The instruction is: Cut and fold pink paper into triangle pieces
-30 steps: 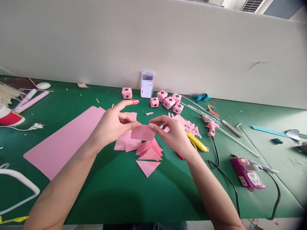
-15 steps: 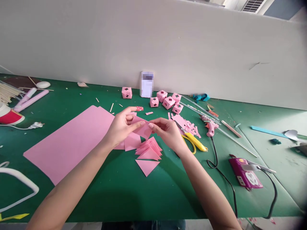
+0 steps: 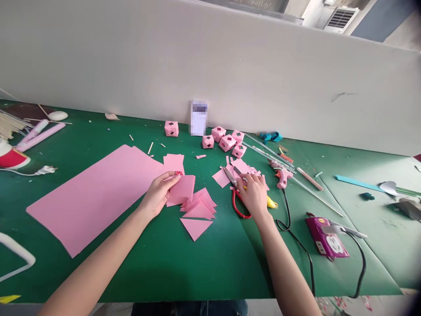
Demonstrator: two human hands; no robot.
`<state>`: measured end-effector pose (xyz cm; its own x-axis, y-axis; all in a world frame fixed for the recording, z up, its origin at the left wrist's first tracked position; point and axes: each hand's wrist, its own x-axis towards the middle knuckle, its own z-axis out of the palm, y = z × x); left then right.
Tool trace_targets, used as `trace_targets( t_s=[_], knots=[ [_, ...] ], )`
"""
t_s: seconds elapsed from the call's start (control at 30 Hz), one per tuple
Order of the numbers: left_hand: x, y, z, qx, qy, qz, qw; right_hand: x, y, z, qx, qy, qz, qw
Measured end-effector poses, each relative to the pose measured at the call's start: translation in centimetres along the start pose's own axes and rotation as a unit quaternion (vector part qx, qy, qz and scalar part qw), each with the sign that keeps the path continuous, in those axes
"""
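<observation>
My left hand (image 3: 160,193) pinches a small folded pink paper piece (image 3: 183,189) by its left edge. Pairs of cut pink triangles (image 3: 199,206) lie fanned just beneath it, with a separate triangle (image 3: 196,228) in front. My right hand (image 3: 253,193) is closed over the scissors (image 3: 241,210), whose red handle loop shows below the fingers and whose metal blades point up and left. Partly covered by that hand is a yellow-handled cutter (image 3: 272,202). Pink paper scraps (image 3: 242,166) lie around the blades.
A large pink sheet (image 3: 98,202) covers the left of the green table. Several faceted pink paper shapes (image 3: 227,142) stand near a propped phone (image 3: 198,118). A pink glue gun (image 3: 283,175), clear sticks (image 3: 315,197) and a purple power strip (image 3: 329,241) with cables lie to the right.
My right hand has let go of the paper and moved right and down onto the scissors. The left hand now holds the paper alone, slightly lower and to the left.
</observation>
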<state>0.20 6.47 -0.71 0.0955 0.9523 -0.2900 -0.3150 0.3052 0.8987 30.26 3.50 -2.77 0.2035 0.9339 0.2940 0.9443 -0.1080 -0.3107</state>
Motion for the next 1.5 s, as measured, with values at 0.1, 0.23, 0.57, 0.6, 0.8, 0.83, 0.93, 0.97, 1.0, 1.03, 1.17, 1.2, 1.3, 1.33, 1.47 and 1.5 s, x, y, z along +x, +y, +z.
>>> trace_targets(
  t_s=[0.1, 0.23, 0.57, 0.6, 0.8, 0.83, 0.93, 0.97, 1.0, 1.03, 1.17, 1.2, 1.3, 1.33, 1.47, 1.5],
  knots=[
    [-0.2, -0.4, 0.5, -0.022, -0.010, 0.004, 1.000, 0.2, 0.5, 0.1, -0.054, -0.016, 0.036, 0.998],
    [-1.1, -0.7, 0.8, -0.024, -0.048, -0.033, 0.998, 0.2, 1.1, 0.1, -0.060, -0.026, 0.047, 0.997],
    [-0.9, -0.6, 0.5, -0.025, -0.014, -0.029, 0.999, 0.2, 2.0, -1.6, -0.056, -0.029, 0.073, 0.995],
    [-0.8, -0.7, 0.5, -0.019, -0.003, -0.020, 1.000, 0.2, 1.8, -1.7, -0.025, -0.006, 0.045, 0.999],
    [-0.2, -1.1, -0.1, 0.002, 0.068, 0.033, 0.997, -1.0, -1.2, -1.5, 0.126, 0.000, -0.232, 0.965],
    [-0.1, -1.0, -0.2, 0.006, 0.079, 0.042, 0.996, -1.4, -1.8, -1.4, 0.132, -0.006, -0.258, 0.957],
    [0.1, -0.8, -0.7, 0.017, 0.105, 0.065, 0.992, -2.3, -3.1, -1.2, 0.122, 0.000, -0.311, 0.942],
    [0.1, -0.7, -0.9, 0.020, 0.111, 0.069, 0.991, -2.4, -3.4, -1.1, 0.114, 0.005, -0.322, 0.940],
    [0.2, -0.7, -1.1, 0.024, 0.115, 0.071, 0.990, -2.5, -3.5, -1.1, 0.107, 0.007, -0.330, 0.938],
    [0.2, -0.6, -1.2, 0.027, 0.118, 0.072, 0.990, -2.6, -3.5, -1.0, 0.101, 0.007, -0.333, 0.938],
    [0.0, -0.6, -1.2, 0.043, 0.108, 0.070, 0.991, -2.3, -3.1, -0.9, 0.090, -0.004, -0.316, 0.944],
    [-0.1, -0.7, -1.1, 0.048, 0.102, 0.069, 0.991, -2.2, -3.0, -0.8, 0.089, -0.004, -0.311, 0.946],
    [-0.6, -0.7, -0.7, 0.064, 0.080, 0.065, 0.993, -2.2, -2.8, -0.8, 0.084, 0.003, -0.308, 0.948],
    [-0.7, -0.8, -0.6, 0.071, 0.072, 0.064, 0.993, -2.2, -2.8, -0.7, 0.083, 0.010, -0.310, 0.947],
    [-1.0, -1.0, -0.5, 0.107, 0.036, 0.063, 0.992, -2.2, -2.9, -0.6, 0.085, 0.051, -0.319, 0.943],
    [-1.0, -1.1, -0.5, 0.115, 0.029, 0.063, 0.991, -2.2, -2.9, -0.5, 0.087, 0.061, -0.321, 0.941]
  ],
)
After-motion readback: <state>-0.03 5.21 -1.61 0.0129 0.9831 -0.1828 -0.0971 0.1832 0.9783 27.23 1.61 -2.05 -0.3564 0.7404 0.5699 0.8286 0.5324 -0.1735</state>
